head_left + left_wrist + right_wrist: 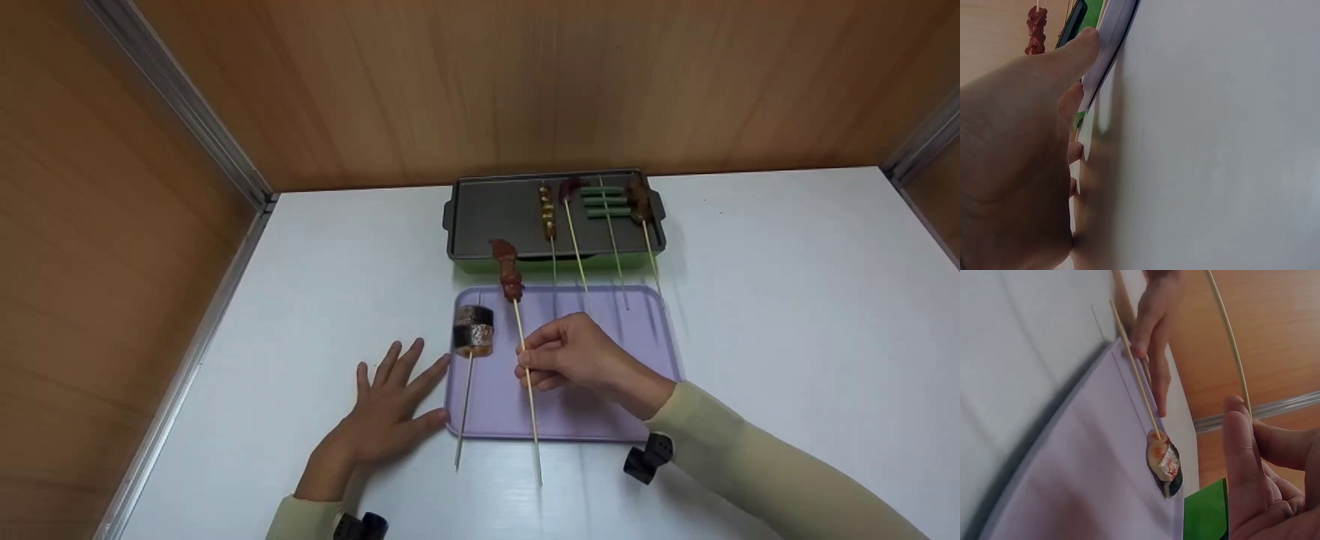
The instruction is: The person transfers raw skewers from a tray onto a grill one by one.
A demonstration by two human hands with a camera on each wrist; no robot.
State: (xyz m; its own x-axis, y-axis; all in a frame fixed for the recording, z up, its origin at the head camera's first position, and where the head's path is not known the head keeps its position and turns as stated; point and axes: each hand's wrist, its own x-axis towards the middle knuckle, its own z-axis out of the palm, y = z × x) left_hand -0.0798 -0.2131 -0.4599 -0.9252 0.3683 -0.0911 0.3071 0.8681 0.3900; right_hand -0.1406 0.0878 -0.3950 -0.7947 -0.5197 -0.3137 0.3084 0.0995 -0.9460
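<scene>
My right hand [577, 352] pinches the bamboo stick of a meat skewer [508, 274] between thumb and fingers, holding it above a purple tray [495, 412]. Reddish-brown pieces sit at the skewer's far end. In the right wrist view its bare stick [1230, 332] rises from the fingertips. With fingers spread, my left hand [386, 412] lies at the tray's left edge; its thumb and index finger touch the rim. On the tray's left side rests another skewer [474, 330] with a thick black-and-silvery piece, its stick reaching past the near rim.
Behind the tray stands a dark grill pan [491, 217] on a green base. Along its right half lie a thin yellow-brown skewer [547, 214], a dark red one [571, 187], one with green rods [607, 201] and a brown one [639, 199]. Wooden panels [450, 90] border the white table [787, 300].
</scene>
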